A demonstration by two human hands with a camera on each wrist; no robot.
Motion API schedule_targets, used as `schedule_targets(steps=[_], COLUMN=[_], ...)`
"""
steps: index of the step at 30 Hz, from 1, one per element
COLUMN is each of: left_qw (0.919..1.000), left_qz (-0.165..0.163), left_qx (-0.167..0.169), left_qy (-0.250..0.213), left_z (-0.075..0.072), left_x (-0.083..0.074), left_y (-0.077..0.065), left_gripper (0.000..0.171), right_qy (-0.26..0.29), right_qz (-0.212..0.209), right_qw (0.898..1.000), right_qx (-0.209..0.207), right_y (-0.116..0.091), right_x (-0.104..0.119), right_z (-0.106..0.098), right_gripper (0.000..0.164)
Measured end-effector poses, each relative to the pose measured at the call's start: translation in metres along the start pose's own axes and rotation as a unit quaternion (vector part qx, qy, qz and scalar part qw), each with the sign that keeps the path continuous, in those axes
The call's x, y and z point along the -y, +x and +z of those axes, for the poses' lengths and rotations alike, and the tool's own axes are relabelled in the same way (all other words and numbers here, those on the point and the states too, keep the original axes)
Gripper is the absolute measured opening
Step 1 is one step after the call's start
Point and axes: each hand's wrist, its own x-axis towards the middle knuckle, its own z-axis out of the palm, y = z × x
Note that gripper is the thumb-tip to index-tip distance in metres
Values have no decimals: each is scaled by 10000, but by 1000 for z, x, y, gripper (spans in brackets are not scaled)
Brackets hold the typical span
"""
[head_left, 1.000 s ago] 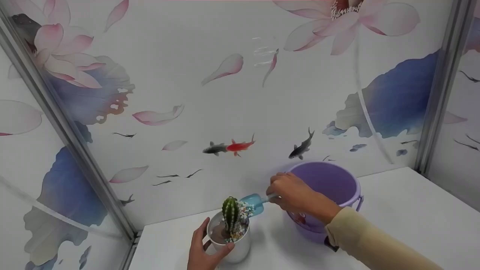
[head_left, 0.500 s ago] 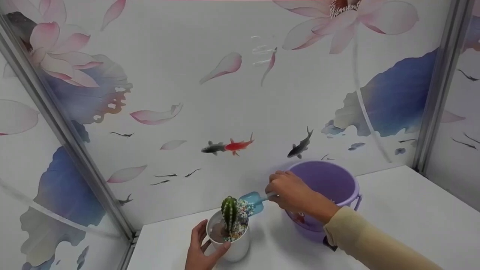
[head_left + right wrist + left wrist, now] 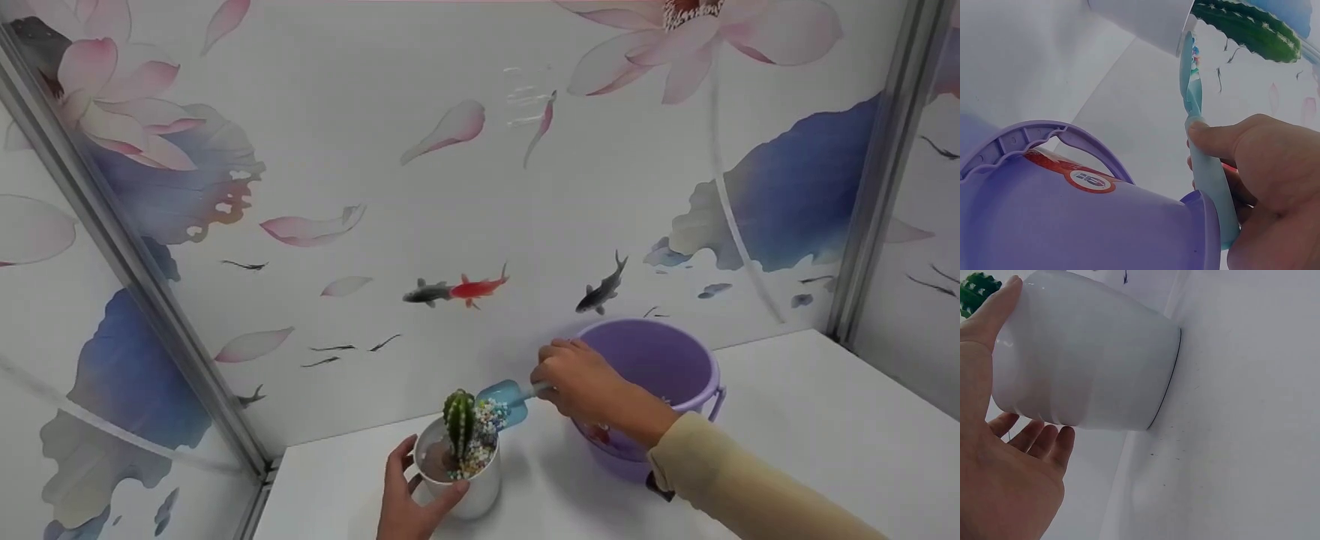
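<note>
Red fish (image 3: 478, 288) on wall (image 3: 360, 135), black fish (image 3: 602, 288) left and right of it, lotuses (image 3: 682, 54) above it, metal posts (image 3: 147, 285) far to either side, tabletop (image 3: 795, 405) below it

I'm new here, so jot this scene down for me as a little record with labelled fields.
Left hand: holds the pot
Right hand: grips the scoop by its handle
Pot: white, on the table
Cactus: green, standing in the pot
Scoop: blue, blade at the pot's rim
Pebbles: multicoloured, on the scoop and beside the cactus
Bucket: purple, right of the pot
Wall: white, with pictured fish and flowers
</note>
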Motion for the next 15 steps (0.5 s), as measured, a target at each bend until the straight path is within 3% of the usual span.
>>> schedule_targets(steps=[4, 10, 15], left_qw=[10000, 9997, 9998], left_qz=[54, 61, 40], left_qx=[-44, 174, 155], left_qy=[18, -166, -75], left_z=[0, -3, 3], left_x=[1, -1, -5], left_y=[-2, -3, -2], left_gripper=[112, 105, 111], right_qy=[-27, -84, -94], right_qz=[-17, -18, 75], right_qw=[10000, 10000, 9999], right_qx=[-39, -47, -65], right_y=[-1, 0, 0], right_x=[0, 0, -1], right_z=[0, 0, 0], right_gripper=[15, 14, 16])
